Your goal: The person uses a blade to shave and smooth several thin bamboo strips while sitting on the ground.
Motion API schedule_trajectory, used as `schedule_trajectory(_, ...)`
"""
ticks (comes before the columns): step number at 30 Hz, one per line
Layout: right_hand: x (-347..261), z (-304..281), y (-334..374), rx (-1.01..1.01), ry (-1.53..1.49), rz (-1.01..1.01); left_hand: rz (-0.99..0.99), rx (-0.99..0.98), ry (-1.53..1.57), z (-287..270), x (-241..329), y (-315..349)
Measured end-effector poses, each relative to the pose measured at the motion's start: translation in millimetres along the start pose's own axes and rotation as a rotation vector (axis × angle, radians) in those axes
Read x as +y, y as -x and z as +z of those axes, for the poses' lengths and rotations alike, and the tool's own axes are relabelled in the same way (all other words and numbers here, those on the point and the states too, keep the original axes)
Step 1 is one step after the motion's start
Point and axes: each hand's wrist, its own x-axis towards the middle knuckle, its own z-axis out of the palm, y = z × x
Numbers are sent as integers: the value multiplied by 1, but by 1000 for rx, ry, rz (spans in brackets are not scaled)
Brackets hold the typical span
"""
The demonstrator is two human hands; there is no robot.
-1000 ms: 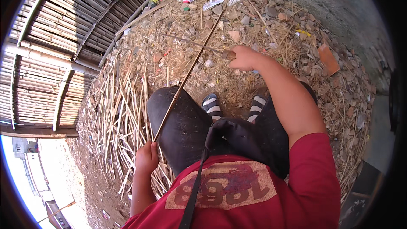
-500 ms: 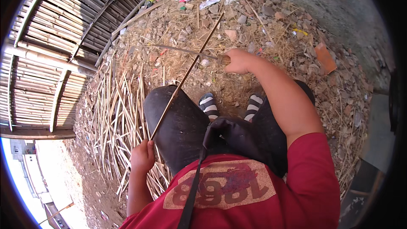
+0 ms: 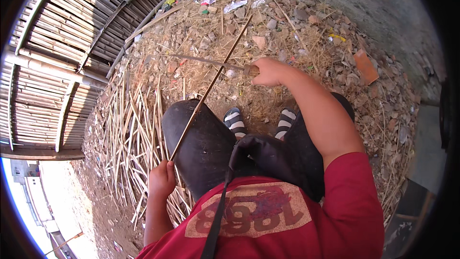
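Note:
My left hand (image 3: 162,180), beside my left knee, is closed around the lower end of a long, thin bamboo strip (image 3: 207,92). The strip slants up and away to the right across my left thigh, its far end above the rubble. In front of my knees, my right hand (image 3: 269,73) grips the short handle of a long-bladed knife (image 3: 200,59). The blade points left and crosses the strip in its upper half; whether it cuts in or merely rests against it I cannot tell.
Many split bamboo strips (image 3: 139,139) lie heaped left of my left leg. A bamboo-slat panel (image 3: 50,100) stands at the far left, a wall (image 3: 369,9) at the far right. Stones, straw, litter and an orange brick piece (image 3: 366,67) cover the ground. My sandalled feet (image 3: 235,122) stand between.
The knife and my right hand have shifted very slightly toward me and left along the strip. The strip and my left hand hold almost the same position.

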Motion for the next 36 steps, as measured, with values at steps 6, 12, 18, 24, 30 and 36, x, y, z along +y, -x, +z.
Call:
schedule_trajectory(6, 22, 2, -11, -23, -65, -143, 8, 47, -39, 8, -5, 1)
schedule_trajectory(12, 26, -10, -10, 29, -140, 64, 6, 70, -29, 10, -2, 3)
schedule_trajectory(18, -31, 23, 7, -174, 125, -285, 37, 79, -38, 14, -5, 3)
schedule_trajectory(24, 26, -8, -9, 15, -142, 166, 27, 85, -8, 14, -4, 3)
schedule_trajectory(30, -24, 30, 7, -96, 156, -251, 8, 42, -32, 2, 5, 2)
schedule_trajectory(36, 8, 16, -8, 47, 8, -47, -13, 23, -84, 0, 0, 1)
